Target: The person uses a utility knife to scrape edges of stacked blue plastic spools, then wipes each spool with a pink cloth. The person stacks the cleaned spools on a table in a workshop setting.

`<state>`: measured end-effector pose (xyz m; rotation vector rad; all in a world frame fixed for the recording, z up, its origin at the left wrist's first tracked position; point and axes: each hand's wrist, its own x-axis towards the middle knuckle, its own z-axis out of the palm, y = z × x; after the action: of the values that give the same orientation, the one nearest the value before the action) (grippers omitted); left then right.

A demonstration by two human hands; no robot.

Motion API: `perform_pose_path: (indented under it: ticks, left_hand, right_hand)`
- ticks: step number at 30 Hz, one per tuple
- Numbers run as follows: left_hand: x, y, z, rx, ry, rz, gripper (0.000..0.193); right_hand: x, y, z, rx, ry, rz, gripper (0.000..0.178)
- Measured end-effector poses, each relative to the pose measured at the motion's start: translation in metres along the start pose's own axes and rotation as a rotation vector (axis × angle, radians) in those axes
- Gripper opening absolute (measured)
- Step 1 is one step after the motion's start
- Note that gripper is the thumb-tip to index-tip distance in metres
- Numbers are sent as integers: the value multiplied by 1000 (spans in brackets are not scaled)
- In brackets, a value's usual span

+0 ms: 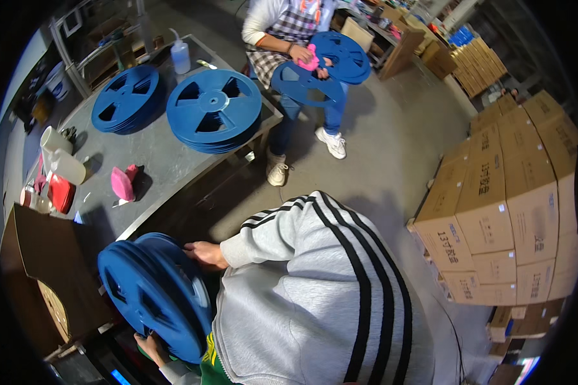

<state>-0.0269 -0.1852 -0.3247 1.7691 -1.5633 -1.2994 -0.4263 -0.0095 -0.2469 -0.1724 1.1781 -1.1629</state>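
Note:
A stack of blue plastic reels (141,295) stands tilted on edge against the front of my grey jacket. My left hand (149,348) grips the stack low on its left face, with fingers at an opening of the outer reel. My right hand (207,254) is closed on the far rim; its fingertips are partly hidden behind the reels. On the workbench beyond lie two more piles, a taller reel pile (214,96) on the right and another reel pile (126,96) on the left.
The metal workbench (167,170) also carries a pink cloth (123,183), a squeeze bottle (180,56) and plastic cups (67,165). Across it a co-worker (282,38) in a checked apron handles blue reels with a pink cloth. Stacked cartons (504,212) stand at right.

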Motion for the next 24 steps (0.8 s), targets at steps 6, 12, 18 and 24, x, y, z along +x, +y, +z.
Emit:
perform_pose_path:
  ticks: [6, 12, 18, 24]
  left_hand:
    - [-37, 108, -5, -159, 123, 262, 60]
    - [-89, 215, -9, -244, 335, 449, 45]
    - [-135, 228, -4, 128, 230, 568, 61]
    - [-123, 191, -13, 220, -156, 561, 56]
  right_hand:
    - [4, 17, 0, 438, -62, 65, 50]
    - [-1, -28, 22, 612, -267, -12, 70]
    - [6, -61, 27, 637, -295, -106, 71]
    - [22, -49, -2, 488, -162, -24, 74]
